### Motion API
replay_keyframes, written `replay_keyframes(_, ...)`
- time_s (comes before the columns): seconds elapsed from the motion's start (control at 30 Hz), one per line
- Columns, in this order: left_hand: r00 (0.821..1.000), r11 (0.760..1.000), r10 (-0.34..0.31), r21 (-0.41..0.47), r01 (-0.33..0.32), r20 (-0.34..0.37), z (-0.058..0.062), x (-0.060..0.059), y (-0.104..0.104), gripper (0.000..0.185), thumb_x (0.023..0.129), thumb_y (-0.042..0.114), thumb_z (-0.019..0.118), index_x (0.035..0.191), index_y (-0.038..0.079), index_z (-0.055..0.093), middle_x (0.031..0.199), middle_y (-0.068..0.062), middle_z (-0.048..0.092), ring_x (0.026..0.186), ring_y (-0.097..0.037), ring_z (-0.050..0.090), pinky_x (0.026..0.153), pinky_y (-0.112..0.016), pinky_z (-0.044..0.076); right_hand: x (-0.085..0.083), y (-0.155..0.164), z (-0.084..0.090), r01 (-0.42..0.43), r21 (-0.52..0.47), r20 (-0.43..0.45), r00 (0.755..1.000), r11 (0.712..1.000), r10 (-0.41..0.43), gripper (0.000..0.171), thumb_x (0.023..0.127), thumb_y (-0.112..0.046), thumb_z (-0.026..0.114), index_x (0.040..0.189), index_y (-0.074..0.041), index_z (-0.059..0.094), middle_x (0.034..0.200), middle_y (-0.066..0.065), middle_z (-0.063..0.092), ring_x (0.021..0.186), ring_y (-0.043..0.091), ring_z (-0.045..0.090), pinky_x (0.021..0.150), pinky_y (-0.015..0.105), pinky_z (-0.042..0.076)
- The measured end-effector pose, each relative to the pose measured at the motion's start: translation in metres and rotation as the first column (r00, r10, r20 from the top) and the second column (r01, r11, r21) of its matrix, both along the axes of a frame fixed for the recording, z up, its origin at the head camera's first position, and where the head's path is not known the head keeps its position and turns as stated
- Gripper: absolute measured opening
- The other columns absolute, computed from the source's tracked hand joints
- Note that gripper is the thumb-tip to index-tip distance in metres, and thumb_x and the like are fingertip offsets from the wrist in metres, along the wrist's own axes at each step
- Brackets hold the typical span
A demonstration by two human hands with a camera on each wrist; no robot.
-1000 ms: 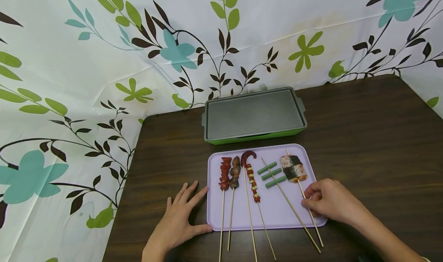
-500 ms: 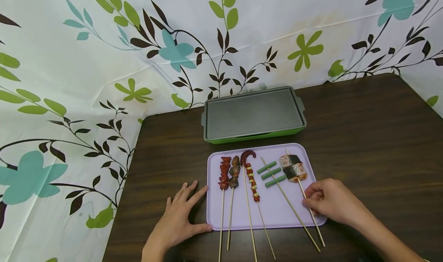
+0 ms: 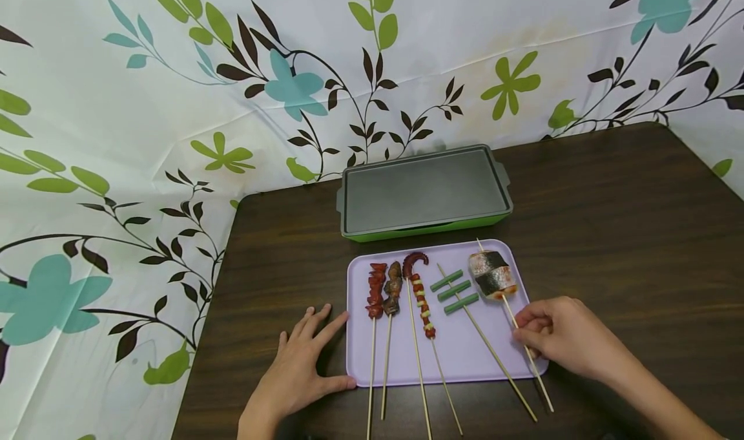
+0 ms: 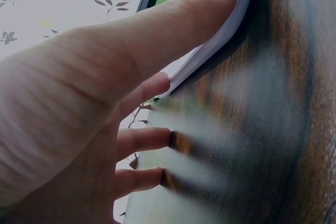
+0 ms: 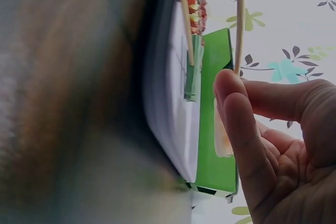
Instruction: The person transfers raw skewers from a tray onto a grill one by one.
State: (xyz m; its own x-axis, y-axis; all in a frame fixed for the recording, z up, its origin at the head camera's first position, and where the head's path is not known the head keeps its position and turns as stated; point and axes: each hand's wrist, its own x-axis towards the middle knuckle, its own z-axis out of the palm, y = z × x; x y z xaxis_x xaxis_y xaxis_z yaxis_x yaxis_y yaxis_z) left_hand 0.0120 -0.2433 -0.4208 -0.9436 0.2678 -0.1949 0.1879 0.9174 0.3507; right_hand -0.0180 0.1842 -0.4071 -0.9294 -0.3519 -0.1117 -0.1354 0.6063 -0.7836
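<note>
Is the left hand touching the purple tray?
Touching. In the left wrist view, the left hand lies spread on the table, and its thumb tip presses against the purple tray's rim.

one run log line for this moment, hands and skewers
right hand: pinches stick of fish skewer, food end raised off purple tray | left hand: flat on table, thumb at tray edge | four skewers on tray | grill pan: bare

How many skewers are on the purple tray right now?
5, left to right: red meat skewer, dark meat skewer, octopus skewer, green-bean skewer, and the salmon skewer, pinched by the right hand.
</note>
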Motion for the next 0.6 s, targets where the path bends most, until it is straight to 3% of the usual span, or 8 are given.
replay_keyframes(0.33, 1.000, 1.000, -0.004, 0.000, 0.004, -0.010, 0.000, 0.001, 0.000, 0.098, 0.065, 0.078, 0.069, 0.150, 0.043, 0.037, 0.157, -0.004, 0.032, 0.145, -0.040, 0.021, 0.094, -0.082, 0.020, -0.010, -0.001, 0.017, 0.031, -0.051, -0.037, 0.999, 0.998, -0.033, 0.010, 0.084, -0.009, 0.077, 0.089, -0.003, 0.071, 0.068, -0.008, 0.063, 0.055, 0.003, 0.057, 0.049, 0.025, 0.050)
replay_keyframes(0.6, 1.000, 1.000, 0.002, 0.008, -0.002, -0.006, -0.001, 0.001, 0.000, 0.099, 0.064, 0.077, 0.071, 0.150, 0.043, 0.037, 0.157, -0.005, 0.031, 0.145, -0.039, 0.020, 0.093, -0.082, 0.020, -0.037, 0.002, 0.025, 0.093, -0.114, -0.009, 0.995, 0.989, -0.095, 0.016, 0.086, -0.006, 0.075, 0.095, 0.006, 0.070, 0.071, 0.003, 0.067, 0.056, 0.015, 0.064, 0.052, 0.029, 0.055)
